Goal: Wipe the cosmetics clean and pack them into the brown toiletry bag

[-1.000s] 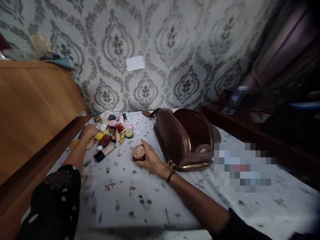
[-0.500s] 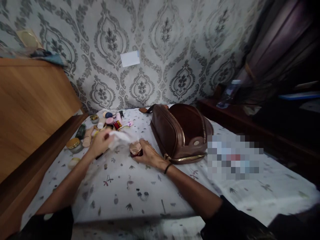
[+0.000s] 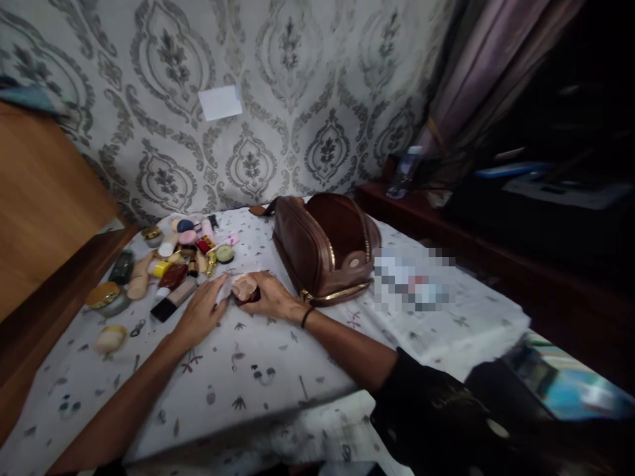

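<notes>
Head view: right of scattered cosmetics (image 3: 173, 276), the left hand (image 3: 202, 312) lies beside a jar (image 3: 245, 289), its grip unclear to me; the right hand (image 3: 276, 299) clasps that jar near the open bag (image 3: 300, 238). Two-handed handling seems underway; the next move wants steadiness.

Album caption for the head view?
Right hand holding a jar, left hand close by, cosmetics and open brown bag nearby.
</notes>
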